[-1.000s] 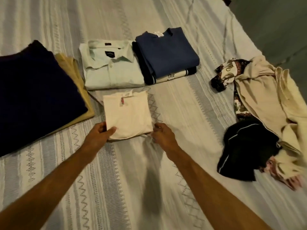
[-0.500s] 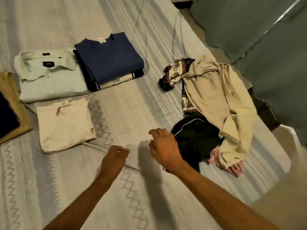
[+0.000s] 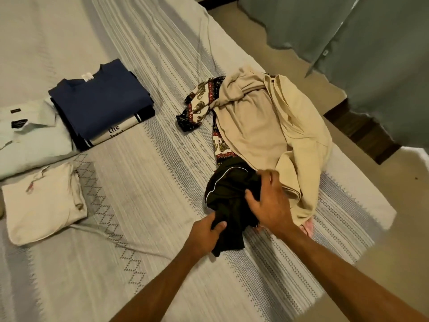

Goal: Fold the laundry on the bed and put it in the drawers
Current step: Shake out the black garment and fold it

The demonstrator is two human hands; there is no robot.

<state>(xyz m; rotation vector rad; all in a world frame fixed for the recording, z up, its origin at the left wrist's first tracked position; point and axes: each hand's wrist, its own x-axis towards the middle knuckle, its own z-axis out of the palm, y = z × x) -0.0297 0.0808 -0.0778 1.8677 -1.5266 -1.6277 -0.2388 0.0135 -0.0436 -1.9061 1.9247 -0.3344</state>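
Both hands on the crumpled black garment (image 3: 228,194) at the bed's (image 3: 162,263) right side, left hand (image 3: 205,232) pinching its near edge, right hand (image 3: 270,205) curled over its top, beige garment (image 3: 260,126) just behind, folded cream shirt (image 3: 41,203) well left of it

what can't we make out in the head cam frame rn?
- Pink item, head view: buried under the beige garment and right hand; type unknown.
- Black garment: bunched in both hands' grip, left hand; type unclear.
- Light shirt: cut off by left edge.
- Drawers: not in view.
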